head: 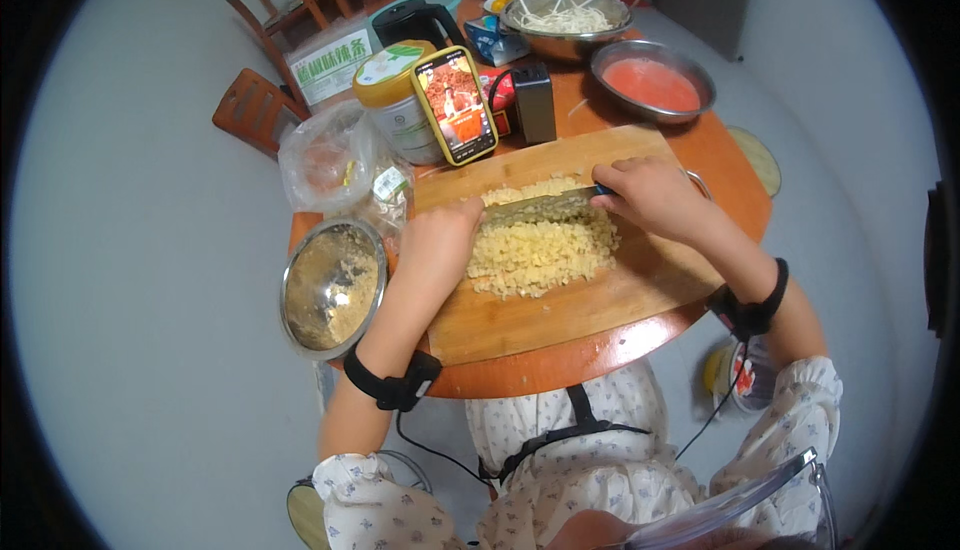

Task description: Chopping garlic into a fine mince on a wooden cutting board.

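A kitchen knife [536,208] lies crosswise over a heap of finely diced pale-yellow food [544,253], possibly potato or garlic. My right hand [652,193] grips its dark handle, thumb and fingers wrapped near the blade's heel. At the opposite end, my left hand [441,238] has its fingers closed on the blade's tip. Diced bits sit on both sides of the blade, with most on the side nearer me. Beneath it all is a wooden cutting board [645,280], and a few crumbs are scattered on it.
Left of the board, a steel bowl [304,280] holds minced food, beside plastic bags [322,160]. Behind the board, a phone [455,107] leans on a tub [405,126], near a black box-shaped device [535,111]. Farther back are bowls of reddish liquid [649,84] and whitish strips [562,21].
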The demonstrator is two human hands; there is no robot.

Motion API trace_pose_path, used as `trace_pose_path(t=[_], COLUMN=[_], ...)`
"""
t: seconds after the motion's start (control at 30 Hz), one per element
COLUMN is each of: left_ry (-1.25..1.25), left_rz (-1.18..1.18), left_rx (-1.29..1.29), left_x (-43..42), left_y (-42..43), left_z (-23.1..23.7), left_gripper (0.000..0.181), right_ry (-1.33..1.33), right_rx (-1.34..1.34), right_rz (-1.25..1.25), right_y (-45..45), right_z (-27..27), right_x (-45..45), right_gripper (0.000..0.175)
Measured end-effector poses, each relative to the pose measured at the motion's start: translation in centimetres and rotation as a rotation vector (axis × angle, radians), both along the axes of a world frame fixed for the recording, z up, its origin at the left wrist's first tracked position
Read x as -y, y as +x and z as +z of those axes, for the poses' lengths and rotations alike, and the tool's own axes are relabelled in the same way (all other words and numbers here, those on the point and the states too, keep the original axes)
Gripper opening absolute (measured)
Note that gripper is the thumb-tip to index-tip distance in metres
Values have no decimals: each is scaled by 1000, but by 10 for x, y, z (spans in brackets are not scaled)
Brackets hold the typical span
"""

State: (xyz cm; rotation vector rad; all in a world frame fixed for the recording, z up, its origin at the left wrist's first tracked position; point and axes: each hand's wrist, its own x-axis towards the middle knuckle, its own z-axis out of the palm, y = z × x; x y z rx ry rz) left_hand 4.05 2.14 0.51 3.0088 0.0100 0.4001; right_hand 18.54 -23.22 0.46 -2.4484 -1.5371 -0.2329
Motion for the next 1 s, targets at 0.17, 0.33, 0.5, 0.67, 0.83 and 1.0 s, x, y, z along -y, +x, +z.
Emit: trace_pose_path(t=[0.17,0.33,0.5,0.67,0.83,1.0], left_ry=[-57,16,56,-25,-52,1], left_rz=[-48,-23,-20,-31,-15,-28], left_rx=[130,-10,5,80,10,8], left_x=[1,-1,-7,-1,-5,-9], left_y=[2,5,18,22,18,26], left_z=[4,16,1,14,21,6], left_gripper=[15,15,16,15,15,16], right_ry=[25,45,43,-12,2,30], right_rx=[101,16,-78,-86,-102,-111], right_rz=[-21,3,-62,-15,7,14], right_y=[-3,10,18,26,29,38], right_z=[10,11,-4,-2,7,-9], right_x=[0,-2,-5,-4,-5,-8], right_gripper=[31,30,30,32,34,33])
